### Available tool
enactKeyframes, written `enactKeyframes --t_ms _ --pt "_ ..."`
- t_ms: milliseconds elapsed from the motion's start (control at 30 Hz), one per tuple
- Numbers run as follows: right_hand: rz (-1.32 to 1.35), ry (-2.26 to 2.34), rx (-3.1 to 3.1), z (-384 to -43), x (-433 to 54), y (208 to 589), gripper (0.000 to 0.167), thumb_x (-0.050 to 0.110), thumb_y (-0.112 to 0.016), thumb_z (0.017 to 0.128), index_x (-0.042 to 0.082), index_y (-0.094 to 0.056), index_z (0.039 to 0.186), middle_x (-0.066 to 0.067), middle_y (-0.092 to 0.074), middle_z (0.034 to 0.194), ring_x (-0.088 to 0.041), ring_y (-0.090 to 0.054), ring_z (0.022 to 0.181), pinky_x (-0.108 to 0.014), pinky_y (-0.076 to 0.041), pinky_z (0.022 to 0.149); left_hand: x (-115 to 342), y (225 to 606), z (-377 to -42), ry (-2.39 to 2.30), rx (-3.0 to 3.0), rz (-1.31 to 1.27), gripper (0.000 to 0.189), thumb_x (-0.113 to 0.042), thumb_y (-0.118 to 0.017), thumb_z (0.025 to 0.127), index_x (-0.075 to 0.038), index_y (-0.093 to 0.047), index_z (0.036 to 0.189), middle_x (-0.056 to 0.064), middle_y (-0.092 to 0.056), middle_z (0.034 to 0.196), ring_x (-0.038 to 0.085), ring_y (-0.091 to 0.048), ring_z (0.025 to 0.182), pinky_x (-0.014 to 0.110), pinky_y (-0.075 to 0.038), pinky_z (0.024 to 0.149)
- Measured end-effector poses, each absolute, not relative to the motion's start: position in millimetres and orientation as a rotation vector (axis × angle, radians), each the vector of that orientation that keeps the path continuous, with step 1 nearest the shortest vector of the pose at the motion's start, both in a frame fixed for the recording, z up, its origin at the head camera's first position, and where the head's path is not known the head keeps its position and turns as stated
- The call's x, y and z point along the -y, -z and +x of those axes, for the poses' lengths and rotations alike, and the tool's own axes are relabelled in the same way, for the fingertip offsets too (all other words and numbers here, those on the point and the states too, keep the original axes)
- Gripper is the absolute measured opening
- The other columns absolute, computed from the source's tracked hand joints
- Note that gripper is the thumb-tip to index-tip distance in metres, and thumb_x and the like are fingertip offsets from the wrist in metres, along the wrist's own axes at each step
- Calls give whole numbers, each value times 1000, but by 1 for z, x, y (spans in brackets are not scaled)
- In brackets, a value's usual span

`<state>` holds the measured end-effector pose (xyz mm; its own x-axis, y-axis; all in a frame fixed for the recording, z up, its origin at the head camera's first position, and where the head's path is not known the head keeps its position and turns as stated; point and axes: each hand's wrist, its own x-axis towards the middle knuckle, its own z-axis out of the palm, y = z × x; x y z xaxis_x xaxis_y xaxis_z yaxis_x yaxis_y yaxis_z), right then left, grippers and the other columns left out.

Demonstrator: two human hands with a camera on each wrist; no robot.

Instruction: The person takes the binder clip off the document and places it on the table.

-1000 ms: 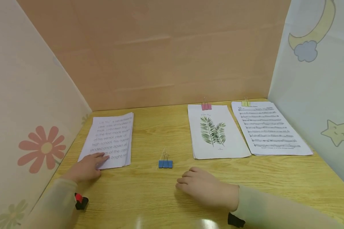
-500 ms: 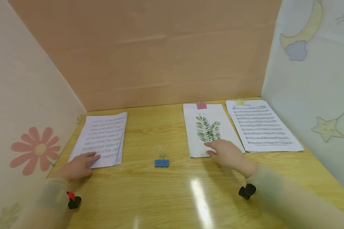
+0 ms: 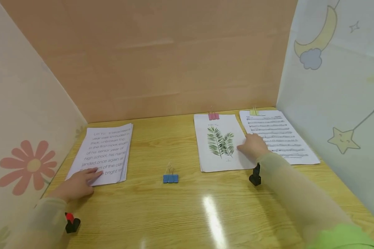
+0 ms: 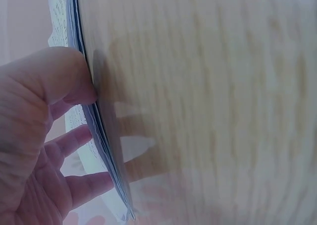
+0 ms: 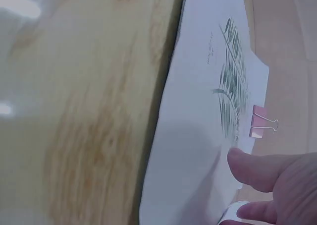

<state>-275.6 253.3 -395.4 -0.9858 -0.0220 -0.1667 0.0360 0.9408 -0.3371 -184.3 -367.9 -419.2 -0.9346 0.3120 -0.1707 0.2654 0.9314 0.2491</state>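
Note:
My left hand [image 3: 76,183] rests on the lower corner of a stack of printed text sheets [image 3: 107,148] at the table's left. In the left wrist view its fingers [image 4: 89,185] lie over the paper and the thumb touches the stack's near edge. At the right, my right hand [image 3: 254,147] is over the right edge of a stack with a palm-leaf drawing [image 3: 210,160], beside a stack of sheet music [image 3: 288,140]. The right wrist view shows the thumb [image 5: 247,165] extended above the drawing; whether it touches the paper I cannot tell.
A pink binder clip [image 3: 213,116] is on the drawing stack's top edge, a yellow binder clip [image 3: 254,112] on the sheet music. A blue binder clip [image 3: 170,178] stands mid-table. Patterned side walls [image 3: 333,86] and a brown back wall [image 3: 174,62] enclose the wooden table [image 3: 156,214].
My right hand has moved forward and right, from the table past the drawing to the gap between the two right stacks. The left hand stays on the text sheets. The view has shifted slightly right.

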Motion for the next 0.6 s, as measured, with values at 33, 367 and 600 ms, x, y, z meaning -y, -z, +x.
enactKeyframes --t_ms 33,367,600 --pt "17 500 -2929 -277 -252 397 69 30 -66 86 -19 -43 130 -40 -48 125 -53 -47 114 -58 -40 95 368 419 -184 -330 -2882 435 67 -8 -70 67 2 -55 132 33 -42 138 57 -36 123 60 -37 93" --pt "-49 404 -2909 -285 -248 405 62 36 -72 82 -20 -56 104 -36 -56 105 -43 -57 93 -54 -46 85 365 414 -183 -329 -2885 423 67 -7 -69 67 1 -55 132 33 -42 137 57 -36 124 60 -37 93" --pt "-109 427 -2863 -277 -241 413 79 41 -71 84 -22 -46 125 -44 -39 126 -50 -44 114 -58 -38 97 366 417 -184 -338 -2886 393 66 -8 -69 69 0 -55 133 32 -42 138 57 -34 124 63 -33 95"
